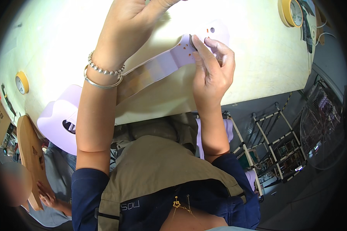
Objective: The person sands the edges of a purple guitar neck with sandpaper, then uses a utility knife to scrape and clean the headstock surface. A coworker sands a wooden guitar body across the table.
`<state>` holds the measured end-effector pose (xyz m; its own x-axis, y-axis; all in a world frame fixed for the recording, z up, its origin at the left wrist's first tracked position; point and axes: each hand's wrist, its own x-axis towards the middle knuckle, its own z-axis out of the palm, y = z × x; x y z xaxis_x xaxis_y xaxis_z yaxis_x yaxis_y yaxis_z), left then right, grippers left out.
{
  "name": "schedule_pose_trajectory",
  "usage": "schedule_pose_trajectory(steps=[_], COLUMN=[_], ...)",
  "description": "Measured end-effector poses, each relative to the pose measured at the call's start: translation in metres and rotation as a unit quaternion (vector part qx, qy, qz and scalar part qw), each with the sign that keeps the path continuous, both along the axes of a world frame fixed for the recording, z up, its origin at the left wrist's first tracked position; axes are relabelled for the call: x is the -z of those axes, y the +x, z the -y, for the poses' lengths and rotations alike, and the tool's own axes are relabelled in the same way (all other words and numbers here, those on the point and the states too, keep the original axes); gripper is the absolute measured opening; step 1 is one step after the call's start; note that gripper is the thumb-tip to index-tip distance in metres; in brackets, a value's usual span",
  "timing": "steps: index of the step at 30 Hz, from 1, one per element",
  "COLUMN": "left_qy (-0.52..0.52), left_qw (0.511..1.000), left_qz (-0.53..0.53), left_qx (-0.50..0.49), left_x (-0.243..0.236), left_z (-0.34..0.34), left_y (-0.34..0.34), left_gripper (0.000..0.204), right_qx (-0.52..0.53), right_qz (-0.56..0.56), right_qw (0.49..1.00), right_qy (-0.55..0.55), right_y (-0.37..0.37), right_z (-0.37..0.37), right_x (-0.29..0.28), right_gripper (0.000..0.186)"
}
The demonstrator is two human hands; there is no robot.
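Note:
A lilac guitar body [56,119] with a long neck [158,70], taped along its length, lies at the table edge, partly hidden behind my left forearm. My right hand [214,73] pinches a small dark pad [193,43] against the lilac headstock [219,30], which has several holes and small orange marks. My left hand [133,19], with beaded and plain bracelets at the wrist, is raised above the neck. Its thumb points right; the other fingers are cut off by the top edge, so their grip is hidden.
The white table [262,57] carries tape rolls [22,82] [292,13] and tools. At lower left a co-worker's hand [46,194] holds a wooden guitar body [32,161]. Tube racks [279,142] with lilac parts and a fan [322,127] stand below at right.

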<state>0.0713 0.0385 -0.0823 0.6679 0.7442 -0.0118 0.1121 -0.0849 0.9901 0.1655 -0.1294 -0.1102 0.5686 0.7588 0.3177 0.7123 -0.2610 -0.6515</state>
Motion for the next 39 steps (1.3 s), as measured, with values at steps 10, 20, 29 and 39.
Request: schedule_pose_trajectory(steps=[10, 20, 29, 39], left_qy=[0.029, 0.020, 0.033, 0.038], left_qw=[0.999, 0.999, 0.999, 0.999], left_qz=[0.010, 0.008, 0.007, 0.011], left_qx=[0.020, 0.025, 0.028, 0.025], left_x=[0.001, 0.002, 0.002, 0.004], left_z=[-0.001, -0.001, -0.001, 0.001], left_y=[0.003, 0.004, 0.004, 0.005], left_gripper=[0.016, 0.018, 0.018, 0.017], right_qx=[-0.019, 0.004, 0.021, 0.017], right_qz=[-0.056, -0.032, -0.066, -0.003], right_qw=[0.998, 0.999, 0.998, 1.000], right_qy=[-0.011, -0.013, 0.002, -0.020], right_y=[0.005, 0.000, -0.001, -0.003], right_z=[0.003, 0.002, 0.000, 0.000], right_x=[-0.002, -0.001, -0.001, 0.000], right_gripper=[0.038, 0.039, 0.039, 0.037])
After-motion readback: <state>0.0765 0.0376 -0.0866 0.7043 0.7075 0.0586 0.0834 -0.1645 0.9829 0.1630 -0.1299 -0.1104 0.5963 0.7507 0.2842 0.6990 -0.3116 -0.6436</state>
